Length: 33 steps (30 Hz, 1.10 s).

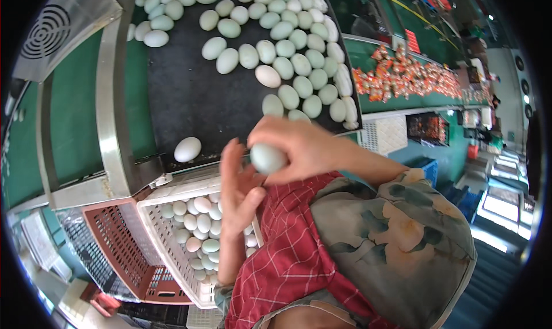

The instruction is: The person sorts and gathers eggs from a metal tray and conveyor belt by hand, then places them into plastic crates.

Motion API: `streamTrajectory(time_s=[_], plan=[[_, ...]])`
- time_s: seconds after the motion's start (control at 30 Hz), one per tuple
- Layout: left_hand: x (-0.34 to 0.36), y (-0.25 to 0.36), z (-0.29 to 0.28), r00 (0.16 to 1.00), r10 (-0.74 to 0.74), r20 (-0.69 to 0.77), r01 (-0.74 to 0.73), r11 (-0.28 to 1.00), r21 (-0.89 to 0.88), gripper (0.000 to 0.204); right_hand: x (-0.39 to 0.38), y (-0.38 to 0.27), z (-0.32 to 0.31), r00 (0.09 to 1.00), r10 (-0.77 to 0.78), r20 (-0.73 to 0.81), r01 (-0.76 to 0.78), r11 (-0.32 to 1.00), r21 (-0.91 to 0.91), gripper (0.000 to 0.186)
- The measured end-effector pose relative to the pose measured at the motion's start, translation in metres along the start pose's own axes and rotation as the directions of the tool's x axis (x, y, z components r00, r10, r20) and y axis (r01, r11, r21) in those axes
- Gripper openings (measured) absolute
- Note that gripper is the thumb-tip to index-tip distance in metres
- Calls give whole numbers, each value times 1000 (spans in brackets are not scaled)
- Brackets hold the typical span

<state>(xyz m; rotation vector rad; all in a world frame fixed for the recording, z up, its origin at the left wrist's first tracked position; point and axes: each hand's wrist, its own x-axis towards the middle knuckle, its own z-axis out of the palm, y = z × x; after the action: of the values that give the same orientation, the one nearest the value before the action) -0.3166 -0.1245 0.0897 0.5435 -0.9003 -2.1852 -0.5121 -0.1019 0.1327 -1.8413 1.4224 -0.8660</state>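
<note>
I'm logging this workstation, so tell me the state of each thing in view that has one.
Right hand: closed around a pale egg.
Left hand: open, beside that egg; contact unclear.
Black surface: partly covered with eggs.
White egg: lying apart from the others, near the black surface's edge.
White crate: open-topped, holding many eggs.
Reddish-brown crate: open-topped, beside the white crate.
Orange packets: heaped together.
</note>
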Motion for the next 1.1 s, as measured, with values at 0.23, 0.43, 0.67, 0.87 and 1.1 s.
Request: streamTrajectory(time_s=[0.23, 0.43, 0.67, 0.87, 1.1], plan=[[-63, 29, -69, 843, 199, -499, -16, 937, 348, 67, 26, 1, -8, 998, 39, 40, -44, 988, 146, 62], [-183, 165, -242, 30, 747, -665, 86, 660, 746, 63, -3, 123, -52, 903, 158, -400, -313, 879, -358, 50], [-359, 253, -545, -19, 893, -449, 895, 216, 392, 64, -2, 129, -28, 866, 281, -413, -446, 808, -384, 47], [-357, 246, -619, 155, 672, -724, 960, 72, 272, 58, -9, 133, -24, 836, 300, -460, -520, 701, -488, 51], [-320, 242, -565, 266, 677, -686, 930, 8, 369, 52, -1, 131, -33, 783, 367, -502, -594, 680, -430, 68]])
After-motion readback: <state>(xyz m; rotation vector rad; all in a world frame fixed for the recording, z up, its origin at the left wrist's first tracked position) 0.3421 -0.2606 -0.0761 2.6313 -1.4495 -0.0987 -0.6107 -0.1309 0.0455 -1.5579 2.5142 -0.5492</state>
